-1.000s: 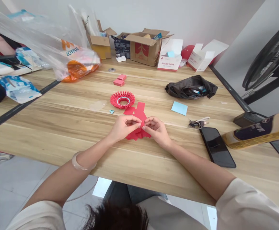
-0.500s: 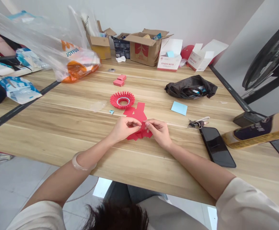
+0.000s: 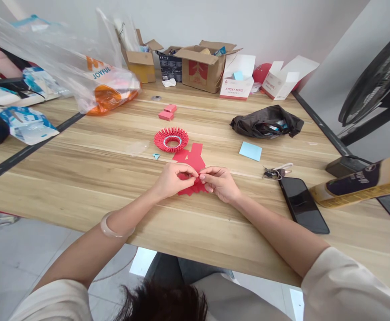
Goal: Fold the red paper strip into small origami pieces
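Observation:
My left hand (image 3: 178,179) and my right hand (image 3: 220,182) meet fingertip to fingertip above a loose pile of red paper pieces (image 3: 197,157). Both are closed in a pinch on a small piece of red paper, mostly hidden by the fingers and hard to part from the red below. Just beyond the pile lies a ring of folded red paper (image 3: 161,141) with a pale blue inner band. Small folded blue paper pieces (image 3: 156,156) rest left of the pile. Two stacks of red paper slips (image 3: 166,116) sit farther back.
To the right are a blue paper pad (image 3: 250,151), keys (image 3: 272,173), a phone (image 3: 304,205) and a yellow can-like container (image 3: 358,180). A black plastic bag (image 3: 267,122) lies behind them. Boxes (image 3: 203,67) line the wall; a clear plastic bag (image 3: 111,87) stands back left.
My right hand has shifted slightly left, and its fingertips now meet the left hand's, covering more of the red paper. My left hand has barely moved.

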The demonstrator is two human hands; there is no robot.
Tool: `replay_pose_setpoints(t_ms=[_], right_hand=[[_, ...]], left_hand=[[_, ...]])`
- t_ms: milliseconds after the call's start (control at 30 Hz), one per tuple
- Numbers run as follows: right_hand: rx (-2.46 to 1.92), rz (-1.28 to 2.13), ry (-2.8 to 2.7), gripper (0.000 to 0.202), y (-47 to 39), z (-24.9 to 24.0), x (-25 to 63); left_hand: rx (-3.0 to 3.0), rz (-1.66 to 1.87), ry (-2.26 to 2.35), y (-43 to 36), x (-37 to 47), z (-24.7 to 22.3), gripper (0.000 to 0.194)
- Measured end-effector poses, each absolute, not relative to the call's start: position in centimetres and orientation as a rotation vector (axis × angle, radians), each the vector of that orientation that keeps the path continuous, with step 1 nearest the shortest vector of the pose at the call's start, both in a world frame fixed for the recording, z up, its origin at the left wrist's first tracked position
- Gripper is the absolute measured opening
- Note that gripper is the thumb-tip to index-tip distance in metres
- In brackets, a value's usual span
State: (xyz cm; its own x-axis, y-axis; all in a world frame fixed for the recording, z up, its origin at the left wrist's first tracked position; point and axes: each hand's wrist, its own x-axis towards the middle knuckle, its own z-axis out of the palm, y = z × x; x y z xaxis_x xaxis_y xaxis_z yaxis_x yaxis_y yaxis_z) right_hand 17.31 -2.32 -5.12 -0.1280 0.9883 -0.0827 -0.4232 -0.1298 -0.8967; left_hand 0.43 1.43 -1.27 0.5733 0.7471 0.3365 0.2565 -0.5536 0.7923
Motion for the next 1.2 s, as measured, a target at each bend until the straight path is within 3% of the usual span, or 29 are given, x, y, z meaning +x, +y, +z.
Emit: replay_pose_setpoints(t_ms=[1200], right_hand=[[-0.909, 1.528, -0.921, 0.014, -2.65, -5.0, 16.85]], left_hand=[[2.147, 0.819, 0.75, 1.26, 0.58, -1.47, 0.01]])
